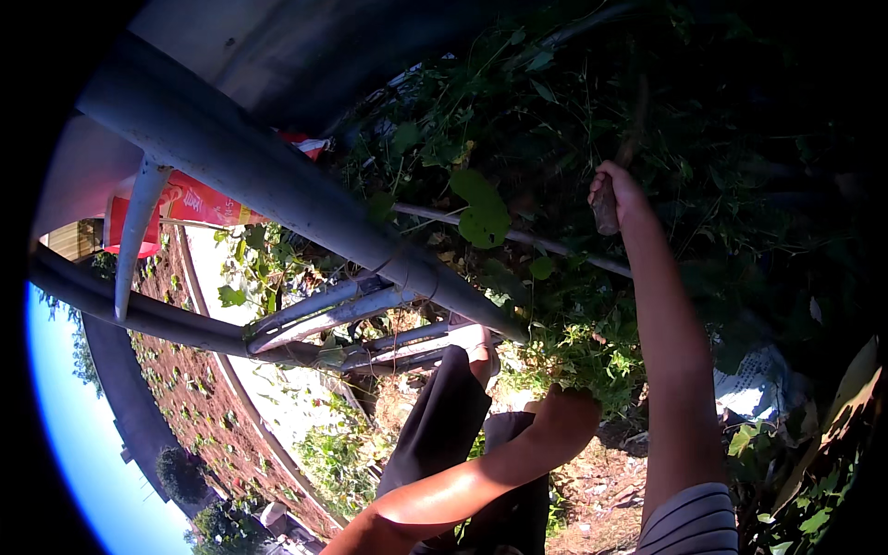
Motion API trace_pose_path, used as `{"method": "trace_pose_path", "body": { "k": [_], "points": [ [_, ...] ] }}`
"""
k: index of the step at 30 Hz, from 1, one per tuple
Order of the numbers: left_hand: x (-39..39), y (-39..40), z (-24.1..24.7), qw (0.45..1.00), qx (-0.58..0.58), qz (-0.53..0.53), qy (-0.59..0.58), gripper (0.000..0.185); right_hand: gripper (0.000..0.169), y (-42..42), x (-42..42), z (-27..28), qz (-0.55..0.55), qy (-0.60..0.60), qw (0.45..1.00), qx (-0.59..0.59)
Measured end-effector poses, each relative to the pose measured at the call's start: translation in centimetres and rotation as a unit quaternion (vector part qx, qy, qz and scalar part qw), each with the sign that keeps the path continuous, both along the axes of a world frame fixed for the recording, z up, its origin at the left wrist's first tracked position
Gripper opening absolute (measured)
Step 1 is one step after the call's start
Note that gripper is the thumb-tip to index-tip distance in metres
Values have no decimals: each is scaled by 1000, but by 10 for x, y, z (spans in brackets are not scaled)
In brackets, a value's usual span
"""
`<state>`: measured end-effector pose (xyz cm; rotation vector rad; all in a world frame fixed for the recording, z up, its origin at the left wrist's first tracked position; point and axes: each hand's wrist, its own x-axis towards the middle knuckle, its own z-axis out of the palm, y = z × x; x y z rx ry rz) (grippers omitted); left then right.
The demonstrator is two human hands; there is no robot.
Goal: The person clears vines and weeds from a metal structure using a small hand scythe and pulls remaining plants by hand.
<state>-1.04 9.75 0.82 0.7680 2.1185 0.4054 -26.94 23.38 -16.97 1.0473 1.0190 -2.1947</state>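
My right hand (619, 189) grips a rough wooden handle (605, 211), its thick butt end showing below the fist. A long, slightly curved shaft or blade runs from it into dark shade, so the kind of tool is unclear. Green vines and weeds (555, 132) surround it, with a broad leaf (481, 208) to the left. My left hand (567, 420) is a fist above my dark trouser leg (513, 444), close to sunlit weeds (610, 361). Nothing shows sticking out of it, though its palm side is hidden.
A thick metal pipe (277, 180) with welded struts (333, 316) slants close by on the left. A thin pole (534, 241) crosses the weeds. Red printed sheeting (208, 198) hangs behind the frame. A white plastic bag (753, 385) lies right. Planted soil (187, 374) stretches beyond.
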Motion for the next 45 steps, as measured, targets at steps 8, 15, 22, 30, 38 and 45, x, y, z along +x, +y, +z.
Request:
{"method": "trace_pose_path", "body": {
  "k": [8, 15, 22, 30, 38, 45],
  "points": [
    [-1, -13, -1, 999, 12, 44, 9, 7, 16, 17, 55, -20, 145, -73, 979, 121],
    [-1, 4, 1, 1000, 5, 8, 12, 12, 18, 108, 153, 34, -1, -132, 969, -210],
    [1, 7, -1, 998, 24, 12, 61, 8, 12, 120, 364, 97, 75, -200, 969, 127],
    [-4, 10, 0, 988, 64, 38, 132, 8, 15, 83, 597, 216, 242, -373, 875, 189],
    [-6, 16, 5, 999, 22, 19, 42, 7, 12, 65, 367, 110, 10, -99, 994, 48],
    [-7, 2, 11, 1000, 5, -5, -22, 11, 19, -2, 83, 37, -49, -27, 992, -117]
  ]
}}
